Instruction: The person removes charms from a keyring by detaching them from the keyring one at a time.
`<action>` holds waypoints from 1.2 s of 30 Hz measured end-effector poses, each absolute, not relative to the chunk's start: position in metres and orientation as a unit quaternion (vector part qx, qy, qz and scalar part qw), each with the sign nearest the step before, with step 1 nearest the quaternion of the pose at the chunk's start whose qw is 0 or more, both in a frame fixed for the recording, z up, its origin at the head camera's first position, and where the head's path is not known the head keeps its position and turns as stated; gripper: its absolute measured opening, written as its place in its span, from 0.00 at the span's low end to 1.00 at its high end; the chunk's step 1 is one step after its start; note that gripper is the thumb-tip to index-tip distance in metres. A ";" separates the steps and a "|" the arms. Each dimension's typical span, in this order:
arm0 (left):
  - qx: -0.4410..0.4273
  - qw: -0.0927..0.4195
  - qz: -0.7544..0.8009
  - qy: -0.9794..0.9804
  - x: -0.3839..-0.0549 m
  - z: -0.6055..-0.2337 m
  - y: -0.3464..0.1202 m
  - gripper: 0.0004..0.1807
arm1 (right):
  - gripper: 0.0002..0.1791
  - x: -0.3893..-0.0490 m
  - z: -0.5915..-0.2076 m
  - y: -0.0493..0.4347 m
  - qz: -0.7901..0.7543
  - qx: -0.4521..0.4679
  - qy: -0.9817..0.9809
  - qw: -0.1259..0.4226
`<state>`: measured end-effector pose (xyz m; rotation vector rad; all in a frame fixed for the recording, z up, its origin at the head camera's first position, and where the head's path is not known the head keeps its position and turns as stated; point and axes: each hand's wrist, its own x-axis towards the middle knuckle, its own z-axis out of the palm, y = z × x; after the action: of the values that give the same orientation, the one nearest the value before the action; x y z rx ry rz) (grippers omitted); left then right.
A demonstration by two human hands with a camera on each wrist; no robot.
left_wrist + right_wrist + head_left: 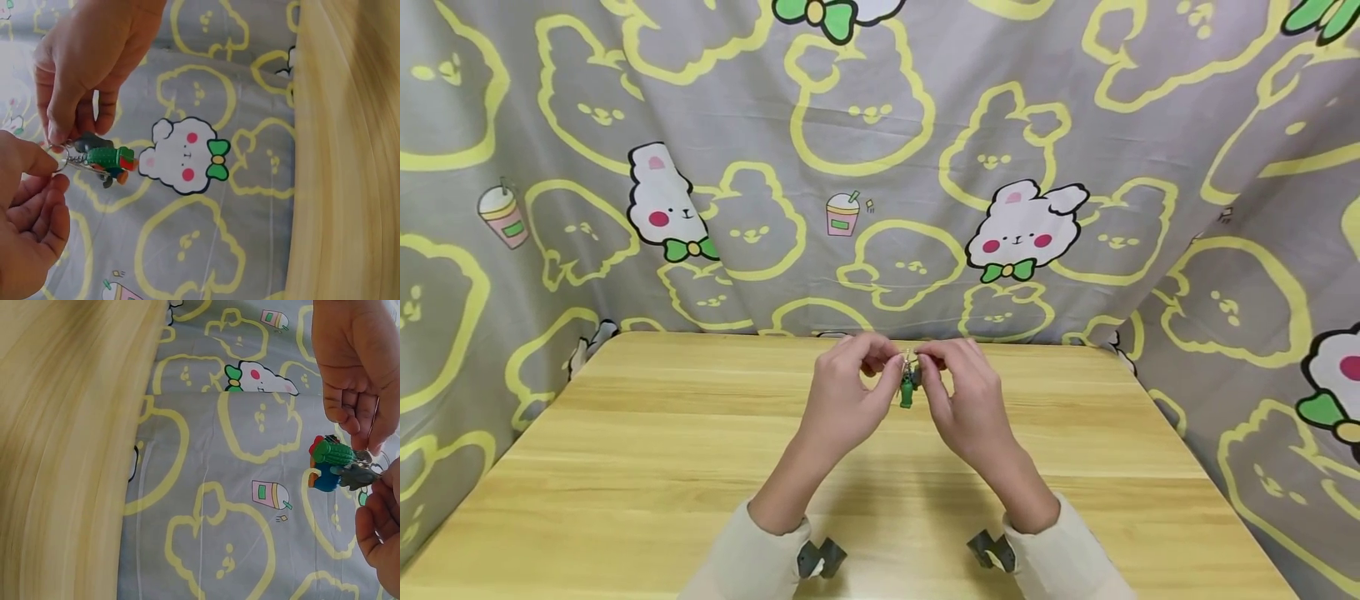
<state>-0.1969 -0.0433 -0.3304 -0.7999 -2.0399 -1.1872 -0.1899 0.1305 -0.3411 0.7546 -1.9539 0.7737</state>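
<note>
Above the far part of the table, a key ring [67,156] of thin metal is held up between both hands. My left hand [846,387] pinches it from the left with thumb and forefinger. From the other side, my right hand [970,396] pinches at the ring too. Small charms dangle below on short chains: a green one [907,394], a grey one [356,477] and a blue one [326,478] with red and orange parts. The charms overlap, so their full shapes are partly hidden. Fingertips cover part of the ring.
Beneath the hands lies a wood-grain table [662,467]. A grey curtain [880,275] with yellow outlines and white rabbit faces hangs behind its far edge and along both sides. Dark wrist devices [822,558] show at the cream sleeve cuffs [752,550].
</note>
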 end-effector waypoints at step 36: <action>-0.333 0.414 -0.350 -0.771 -0.199 -0.336 -0.040 0.02 | 0.10 -0.189 -0.343 0.130 0.293 0.308 -0.789 0.442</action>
<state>-0.1988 -0.0400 -0.3356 -0.8359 -1.9390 -0.8808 -0.1886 0.1296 -0.3427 0.7652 -1.9587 0.7281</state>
